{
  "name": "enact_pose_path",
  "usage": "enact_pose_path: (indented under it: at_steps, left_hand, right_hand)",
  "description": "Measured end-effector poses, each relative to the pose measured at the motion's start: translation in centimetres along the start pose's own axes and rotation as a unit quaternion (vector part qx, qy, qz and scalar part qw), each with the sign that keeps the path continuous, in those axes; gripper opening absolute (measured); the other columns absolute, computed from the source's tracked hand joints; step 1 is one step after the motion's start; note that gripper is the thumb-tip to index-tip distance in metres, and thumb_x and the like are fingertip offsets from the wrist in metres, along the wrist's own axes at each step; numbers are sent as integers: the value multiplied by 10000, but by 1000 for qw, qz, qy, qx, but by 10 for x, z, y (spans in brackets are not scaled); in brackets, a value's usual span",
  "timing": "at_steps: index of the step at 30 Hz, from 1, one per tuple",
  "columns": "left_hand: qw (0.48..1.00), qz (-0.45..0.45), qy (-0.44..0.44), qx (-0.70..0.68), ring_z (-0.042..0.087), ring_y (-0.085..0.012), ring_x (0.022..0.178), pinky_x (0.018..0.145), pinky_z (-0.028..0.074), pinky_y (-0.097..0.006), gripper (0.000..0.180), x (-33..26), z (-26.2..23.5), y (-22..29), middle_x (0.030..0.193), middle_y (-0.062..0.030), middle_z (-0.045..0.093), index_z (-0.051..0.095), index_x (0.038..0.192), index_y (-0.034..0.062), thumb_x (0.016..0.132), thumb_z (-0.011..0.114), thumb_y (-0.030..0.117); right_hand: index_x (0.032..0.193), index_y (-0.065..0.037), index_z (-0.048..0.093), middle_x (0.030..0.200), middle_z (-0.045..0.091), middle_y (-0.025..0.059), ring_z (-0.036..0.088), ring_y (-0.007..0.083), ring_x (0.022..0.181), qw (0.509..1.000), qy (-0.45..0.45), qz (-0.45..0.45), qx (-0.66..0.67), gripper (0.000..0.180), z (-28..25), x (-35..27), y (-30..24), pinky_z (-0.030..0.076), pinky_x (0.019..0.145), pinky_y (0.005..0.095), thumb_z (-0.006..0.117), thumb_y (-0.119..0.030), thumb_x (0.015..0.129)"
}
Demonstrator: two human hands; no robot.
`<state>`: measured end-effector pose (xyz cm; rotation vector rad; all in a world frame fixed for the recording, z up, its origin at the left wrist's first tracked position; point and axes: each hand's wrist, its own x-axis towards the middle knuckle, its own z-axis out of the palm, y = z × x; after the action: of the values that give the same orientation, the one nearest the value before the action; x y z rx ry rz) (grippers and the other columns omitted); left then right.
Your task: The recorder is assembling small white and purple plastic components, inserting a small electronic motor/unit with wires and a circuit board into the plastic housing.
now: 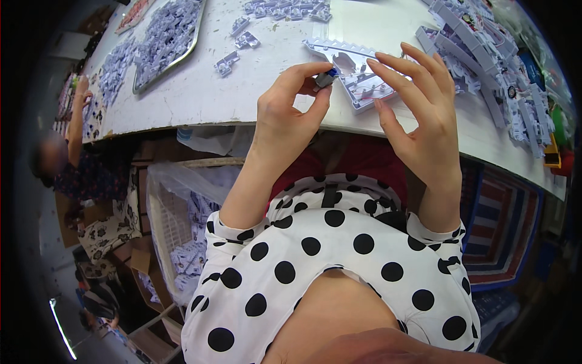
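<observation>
My left hand point(290, 100) pinches a small grey motor point(325, 79) with a blue end between thumb and fingertips. Behind and beside it, a white plastic housing point(359, 91) with a toothed far edge lies at the table's near edge. Thin wires, one of them red, run across the housing's inside. Over its right side hovers my right hand point(424, 100), fingers apart and curved, with nothing plainly held. Whether its fingertips touch a thin wire cannot be made out.
Several small white plastic parts point(227, 63) lie on the white table point(242, 100). A metal tray point(197, 36) of such parts stands far left. Wired white housings point(479, 54) are piled right. Below the edge are a lined basket point(167, 212) and striped bag point(500, 218). Another person point(76, 164) sits left.
</observation>
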<state>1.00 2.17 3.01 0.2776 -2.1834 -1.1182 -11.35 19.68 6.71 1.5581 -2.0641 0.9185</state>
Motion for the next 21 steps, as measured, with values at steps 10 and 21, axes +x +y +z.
enact_pose_path:
  at_steps: [10,21]
  left_hand:
    - [996,4,45,-75,699,-143,979,888,564,-269,339,-10,-25,-5,1085,-124,732,673,1214,-68,880,724,-86]
    - [982,-57,39,-178,710,-178,1028,924,571,-273,331,-22,-38,-1,1148,-160,721,657,1250,-87,920,666,-99]
  right_hand:
    - [1146,-77,736,989,740,84,649,273,1077,990,74,-30,115,342,48,19,-7,513,894,403,791,-120,811]
    - [1017,-97,792,826,706,50,619,218,869,981,49,11,189,245,66,30,-20,439,926,405,807,-187,791]
